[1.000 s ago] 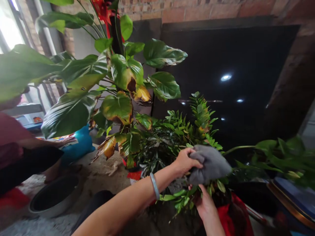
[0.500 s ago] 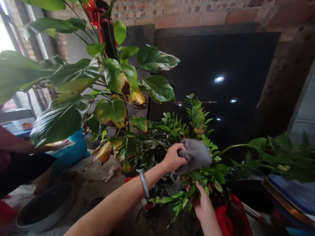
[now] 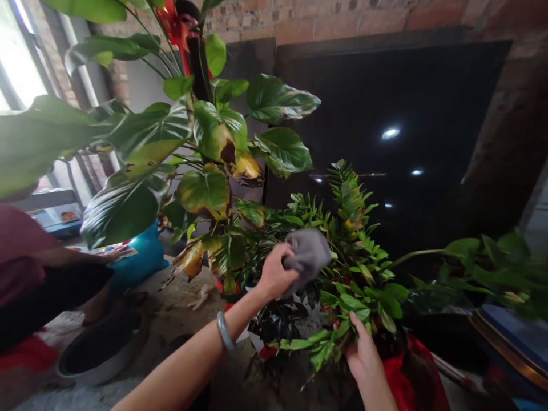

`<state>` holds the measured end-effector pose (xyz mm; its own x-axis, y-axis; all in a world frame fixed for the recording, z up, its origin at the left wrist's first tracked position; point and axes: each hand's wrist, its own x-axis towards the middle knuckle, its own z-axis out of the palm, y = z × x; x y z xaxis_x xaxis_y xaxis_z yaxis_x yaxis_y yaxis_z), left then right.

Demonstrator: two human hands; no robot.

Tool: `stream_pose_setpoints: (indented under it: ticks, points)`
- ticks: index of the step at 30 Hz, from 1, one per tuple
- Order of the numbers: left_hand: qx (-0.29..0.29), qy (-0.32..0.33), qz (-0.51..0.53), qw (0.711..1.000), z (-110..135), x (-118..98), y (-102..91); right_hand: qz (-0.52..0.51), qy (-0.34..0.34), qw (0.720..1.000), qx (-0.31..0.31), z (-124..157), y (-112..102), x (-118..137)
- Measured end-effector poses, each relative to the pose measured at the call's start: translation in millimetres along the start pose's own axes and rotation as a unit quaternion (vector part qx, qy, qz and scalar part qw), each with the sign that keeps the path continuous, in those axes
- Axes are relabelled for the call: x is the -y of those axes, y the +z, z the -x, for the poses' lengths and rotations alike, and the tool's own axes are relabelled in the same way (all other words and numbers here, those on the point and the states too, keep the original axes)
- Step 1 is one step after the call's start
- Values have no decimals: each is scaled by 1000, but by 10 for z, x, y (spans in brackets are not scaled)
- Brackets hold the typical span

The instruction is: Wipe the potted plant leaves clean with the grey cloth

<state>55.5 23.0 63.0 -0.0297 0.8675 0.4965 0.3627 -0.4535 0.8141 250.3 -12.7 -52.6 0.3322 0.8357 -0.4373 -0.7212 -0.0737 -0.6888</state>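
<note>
Left hand [image 3: 276, 277]: my fingers clenched around a soft, crumpled grey cloth [image 3: 307, 254]. Right hand [image 3: 363, 357]: fingers half-open, cradling a glossy, pointed-leaved ZZ plant frond [image 3: 349, 299] from below.

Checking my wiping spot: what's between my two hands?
In the head view, leafy green stems of the small-leaved plant lie between the left hand, holding the grey cloth, and the right hand.

Brick wall [image 3: 363, 17], dark glossy panel [image 3: 428, 114], bright window [image 3: 19, 74]
</note>
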Motion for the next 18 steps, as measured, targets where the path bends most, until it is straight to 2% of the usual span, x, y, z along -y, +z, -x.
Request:
stream_pose_setpoints:
  ticks: [3, 5, 7, 9, 11, 13, 15, 18]
  points:
    - [114, -123, -7, 986, 523, 252, -75, 8, 6, 1000, 5, -21, -41, 6]
    - [134, -181, 20, 974, 735, 256, -258, 8, 7, 1000, 6, -38, -78, 25]
    - [94, -183, 56, 977, 725, 141, -475, -3, 17, 1000, 5, -45, -97, 44]
    - [10, -145, 82, 986, 542, 9, -649, -17, 27, 999, 4, -44, -90, 48]
    - [-76, -104, 83, 988, 340, -38, -727, -30, 22, 999, 6, -52, -71, 29]
    - [-111, -96, 62, 987, 272, 37, -706, -34, 13, 999, 12, -85, -67, -1]
    - [-75, -127, 29, 989, 400, 189, -642, -22, 20, 999, 16, -148, -95, -23]
    - [41, -192, 14, 980, 779, 372, -654, 10, 43, 999, 18, -252, -183, -20]
